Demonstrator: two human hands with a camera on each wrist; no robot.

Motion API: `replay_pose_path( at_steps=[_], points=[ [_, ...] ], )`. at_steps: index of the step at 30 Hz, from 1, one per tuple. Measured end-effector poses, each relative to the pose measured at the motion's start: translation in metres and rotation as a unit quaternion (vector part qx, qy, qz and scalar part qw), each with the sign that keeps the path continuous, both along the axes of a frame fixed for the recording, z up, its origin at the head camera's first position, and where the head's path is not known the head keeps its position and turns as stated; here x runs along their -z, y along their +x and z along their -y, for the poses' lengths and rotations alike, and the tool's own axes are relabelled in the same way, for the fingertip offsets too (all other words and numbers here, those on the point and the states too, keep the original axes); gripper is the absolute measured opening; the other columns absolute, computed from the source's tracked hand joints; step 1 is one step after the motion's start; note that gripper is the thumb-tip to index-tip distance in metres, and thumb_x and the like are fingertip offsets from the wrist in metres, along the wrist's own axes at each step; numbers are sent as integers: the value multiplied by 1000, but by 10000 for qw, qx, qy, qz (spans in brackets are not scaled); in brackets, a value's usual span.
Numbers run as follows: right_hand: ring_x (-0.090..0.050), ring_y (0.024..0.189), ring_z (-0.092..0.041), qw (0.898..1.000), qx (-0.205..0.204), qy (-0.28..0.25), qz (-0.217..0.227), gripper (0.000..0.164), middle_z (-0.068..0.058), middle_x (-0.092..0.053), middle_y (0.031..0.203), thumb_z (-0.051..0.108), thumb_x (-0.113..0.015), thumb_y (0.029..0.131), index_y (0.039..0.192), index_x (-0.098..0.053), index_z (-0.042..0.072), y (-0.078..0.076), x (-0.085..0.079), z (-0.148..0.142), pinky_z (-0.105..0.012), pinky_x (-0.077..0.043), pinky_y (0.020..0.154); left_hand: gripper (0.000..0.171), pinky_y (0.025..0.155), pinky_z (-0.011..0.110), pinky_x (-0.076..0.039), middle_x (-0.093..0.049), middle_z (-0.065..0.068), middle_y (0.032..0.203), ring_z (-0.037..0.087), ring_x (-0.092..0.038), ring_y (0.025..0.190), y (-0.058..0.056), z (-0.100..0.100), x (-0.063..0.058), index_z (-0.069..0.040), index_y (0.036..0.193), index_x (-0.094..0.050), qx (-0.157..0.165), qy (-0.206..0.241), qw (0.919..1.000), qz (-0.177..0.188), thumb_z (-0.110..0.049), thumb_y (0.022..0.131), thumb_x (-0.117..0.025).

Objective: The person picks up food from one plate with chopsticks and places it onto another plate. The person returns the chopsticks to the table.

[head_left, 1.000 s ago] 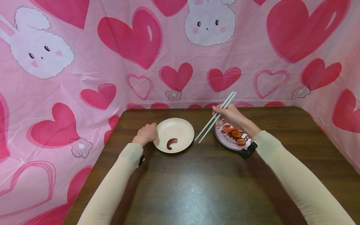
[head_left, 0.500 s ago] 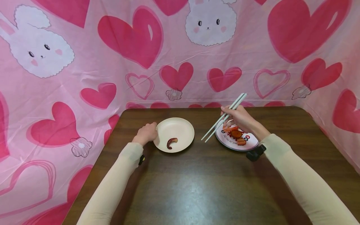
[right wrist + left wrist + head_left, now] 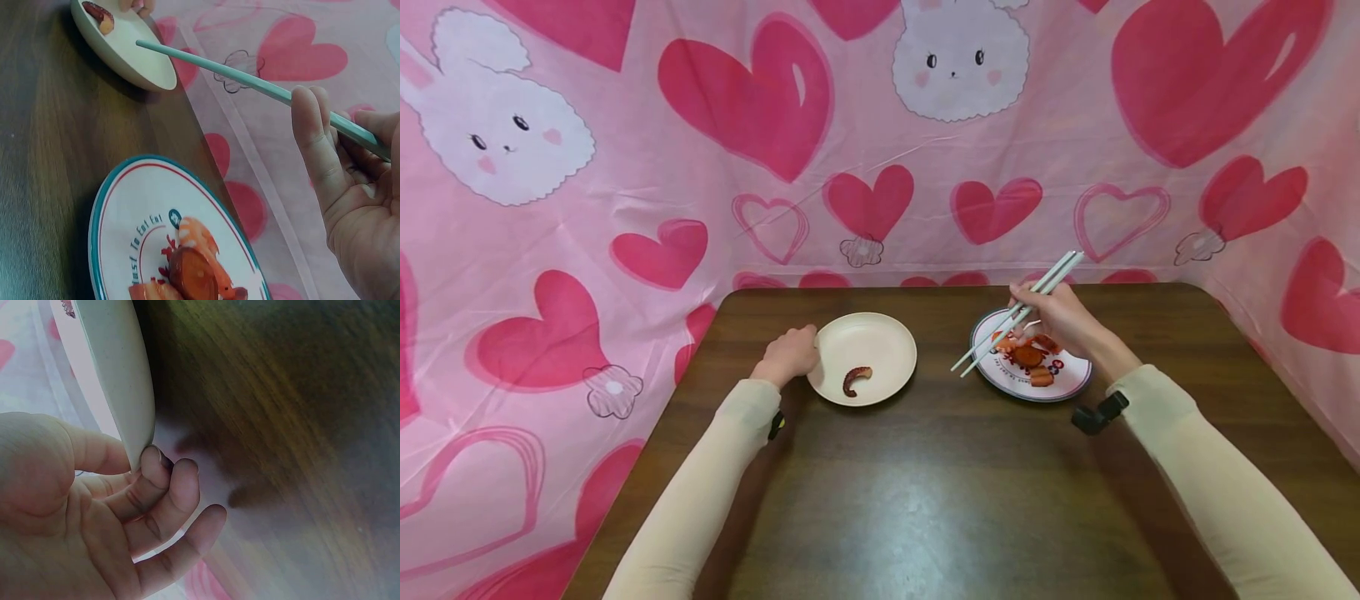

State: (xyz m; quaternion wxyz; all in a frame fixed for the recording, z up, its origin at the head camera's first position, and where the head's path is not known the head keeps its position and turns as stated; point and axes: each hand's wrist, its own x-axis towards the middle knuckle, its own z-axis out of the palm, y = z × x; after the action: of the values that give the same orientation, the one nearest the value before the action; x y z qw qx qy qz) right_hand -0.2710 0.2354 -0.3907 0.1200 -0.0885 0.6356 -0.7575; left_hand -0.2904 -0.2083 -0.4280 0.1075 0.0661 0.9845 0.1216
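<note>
My left hand point(image 3: 790, 357) pinches the left rim of a cream plate point(image 3: 883, 346) between thumb and fingers. On that plate lies a curled, dark red octopus tentacle point(image 3: 850, 382). In my right hand point(image 3: 1058, 318) is a pair of pale green chopsticks point(image 3: 1051, 275), their tips pointing down and left, a little apart, with nothing between them. This hand is above a white patterned plate point(image 3: 1071, 382) and hides part of it. That plate bears a shrimp point(image 3: 199, 240), a round brown piece of food point(image 3: 194, 272) and a pinkish-brown block point(image 3: 153, 290).
Both plates stand toward the back of a dark wooden table point(image 3: 865, 475). A pink cloth point(image 3: 865, 108) with hearts and rabbits hangs behind and along the sides. A black wrist camera point(image 3: 1097, 414) sits at my right cuff.
My right hand has moved right with the chopsticks, whose tips went from beside the cream plate to the left edge of the patterned plate. The left hand has stayed in place.
</note>
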Motion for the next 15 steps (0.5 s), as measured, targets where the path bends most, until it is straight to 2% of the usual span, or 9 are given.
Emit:
replay_pose_path(
  at_steps=[15],
  points=[
    [-70,56,-21,9996,134,-233,-24,28,-13,-70,74,16,-57,110,91,-68,-1,10,4,-29,-34,-59,54,27,87,59,-52,-65,24,119,38,-63,100,1,2,1,0,125,-58,-31,-12,10000,-29,-13,103,-50]
  ],
)
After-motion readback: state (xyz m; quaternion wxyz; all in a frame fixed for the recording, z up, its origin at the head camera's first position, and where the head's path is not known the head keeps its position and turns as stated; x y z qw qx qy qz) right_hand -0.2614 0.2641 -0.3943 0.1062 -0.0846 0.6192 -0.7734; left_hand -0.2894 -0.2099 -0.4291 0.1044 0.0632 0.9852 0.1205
